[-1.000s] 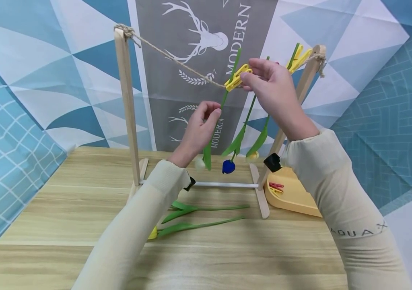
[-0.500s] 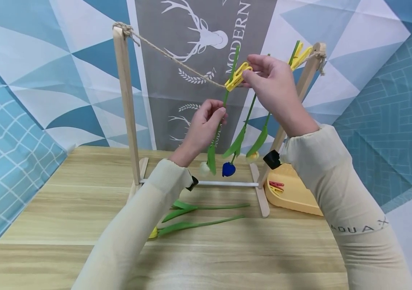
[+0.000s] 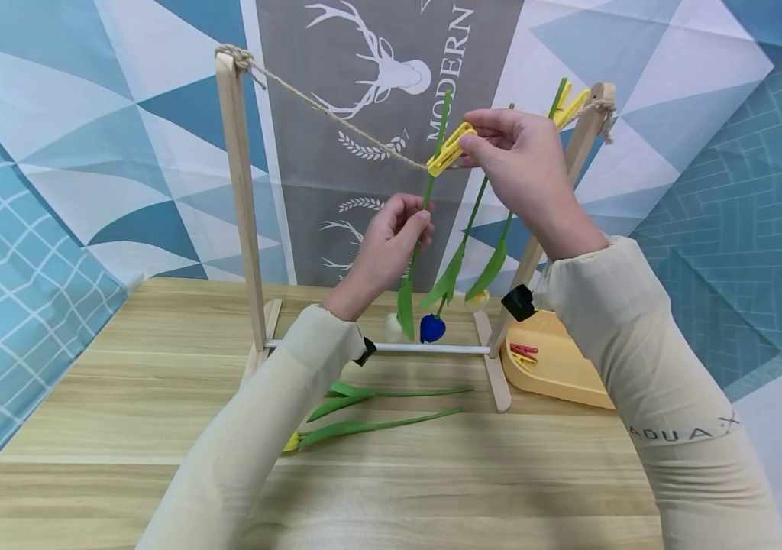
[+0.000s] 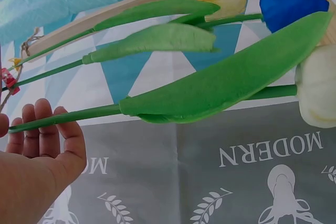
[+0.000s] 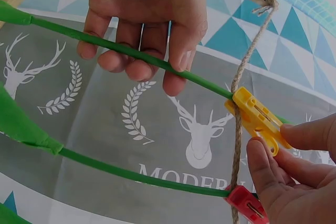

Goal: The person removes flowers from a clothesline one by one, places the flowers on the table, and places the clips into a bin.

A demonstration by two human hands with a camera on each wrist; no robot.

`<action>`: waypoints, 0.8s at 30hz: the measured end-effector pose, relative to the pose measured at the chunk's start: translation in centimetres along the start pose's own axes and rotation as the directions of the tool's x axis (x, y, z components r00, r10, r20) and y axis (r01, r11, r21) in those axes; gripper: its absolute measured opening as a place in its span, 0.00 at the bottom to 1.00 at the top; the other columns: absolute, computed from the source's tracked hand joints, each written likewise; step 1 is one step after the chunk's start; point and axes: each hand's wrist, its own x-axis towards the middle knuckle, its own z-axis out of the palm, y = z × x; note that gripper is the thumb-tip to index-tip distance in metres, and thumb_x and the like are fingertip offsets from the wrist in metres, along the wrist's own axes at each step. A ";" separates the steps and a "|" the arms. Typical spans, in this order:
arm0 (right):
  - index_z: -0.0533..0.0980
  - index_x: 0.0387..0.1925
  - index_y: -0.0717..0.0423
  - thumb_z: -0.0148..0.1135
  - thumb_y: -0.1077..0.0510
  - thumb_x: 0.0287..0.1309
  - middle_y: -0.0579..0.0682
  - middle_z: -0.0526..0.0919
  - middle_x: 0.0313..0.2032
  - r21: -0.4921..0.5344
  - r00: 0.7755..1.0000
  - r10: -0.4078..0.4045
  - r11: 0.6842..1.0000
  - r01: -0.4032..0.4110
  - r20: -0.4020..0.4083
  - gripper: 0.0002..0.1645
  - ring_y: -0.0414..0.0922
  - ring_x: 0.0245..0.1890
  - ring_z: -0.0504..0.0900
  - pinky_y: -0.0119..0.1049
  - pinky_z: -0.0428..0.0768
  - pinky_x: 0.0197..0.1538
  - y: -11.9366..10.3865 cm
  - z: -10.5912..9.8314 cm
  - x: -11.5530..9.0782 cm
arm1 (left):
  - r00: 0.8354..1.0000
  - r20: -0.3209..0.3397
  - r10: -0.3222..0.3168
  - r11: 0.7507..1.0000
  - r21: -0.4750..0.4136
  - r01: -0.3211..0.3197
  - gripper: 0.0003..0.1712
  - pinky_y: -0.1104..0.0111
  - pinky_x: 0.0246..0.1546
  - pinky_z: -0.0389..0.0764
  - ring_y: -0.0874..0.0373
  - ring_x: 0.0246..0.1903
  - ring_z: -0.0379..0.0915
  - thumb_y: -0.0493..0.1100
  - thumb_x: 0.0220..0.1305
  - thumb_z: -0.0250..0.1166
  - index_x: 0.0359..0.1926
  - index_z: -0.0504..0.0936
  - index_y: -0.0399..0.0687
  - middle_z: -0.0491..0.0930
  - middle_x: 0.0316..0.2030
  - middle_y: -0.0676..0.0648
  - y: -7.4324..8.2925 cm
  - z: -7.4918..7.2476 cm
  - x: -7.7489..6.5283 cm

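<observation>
An artificial white tulip [image 4: 318, 85] hangs flower-down, its green stem [image 3: 429, 187] crossing the twine [image 3: 363, 135]. My left hand [image 3: 393, 244] holds that stem between thumb and fingers, below the twine. With thumb and fingertips, my right hand [image 3: 521, 164] pinches the handle end of a yellow clothespin [image 5: 257, 116]; its jaws sit where stem and twine cross. Just to the right, a blue tulip [image 3: 433, 329] hangs from a red clothespin [image 5: 247, 205], mostly covered by the right hand in the head view. A pale yellow tulip [image 3: 477, 299] hangs beyond, under another yellow clothespin [image 3: 573, 103].
Wooden posts [image 3: 240, 191] joined by a white rod [image 3: 432, 349] carry the twine. Two more tulips lie on the table, one with a yellow flower [image 3: 291, 441]. A yellow tray [image 3: 563, 386] with red and yellow clothespins [image 3: 524, 352] stands by the right post.
My left hand has shifted slightly right along with the stem, and the white flower has swung right and a little lower. The right hand and its clothespin stay almost in place.
</observation>
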 end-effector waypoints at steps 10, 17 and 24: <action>0.75 0.53 0.60 0.59 0.57 0.59 0.44 0.78 0.38 0.041 1.000 0.009 0.999 -0.009 0.003 0.21 0.40 0.39 0.81 0.24 0.79 0.43 0.1 -0.3 -0.1 | 1.000 -0.004 -0.001 1.000 0.008 0.001 0.11 0.71 0.32 0.72 0.57 0.27 0.66 0.39 0.71 0.46 0.48 0.69 0.36 0.69 0.30 0.47 0.2 0.1 -0.1; 0.76 0.52 0.61 0.61 0.56 0.58 0.44 0.79 0.37 0.056 1.000 0.024 0.998 -0.024 0.008 0.21 0.40 0.39 0.82 0.25 0.79 0.45 0.4 -0.6 -0.1 | 0.999 -0.021 0.033 0.995 0.098 -0.031 0.14 0.71 0.30 0.63 0.58 0.28 0.58 0.40 0.73 0.43 0.50 0.68 0.35 0.65 0.31 0.47 0.0 0.1 -0.2; 0.77 0.49 0.60 0.61 0.56 0.58 0.44 0.79 0.36 0.048 1.000 0.008 0.999 -0.008 -0.014 0.19 0.39 0.38 0.82 0.24 0.79 0.44 0.5 -0.6 -0.1 | 0.999 -0.014 0.046 0.994 0.101 -0.044 0.13 0.70 0.31 0.62 0.58 0.28 0.57 0.40 0.73 0.42 0.49 0.67 0.35 0.64 0.32 0.46 0.1 0.1 -0.2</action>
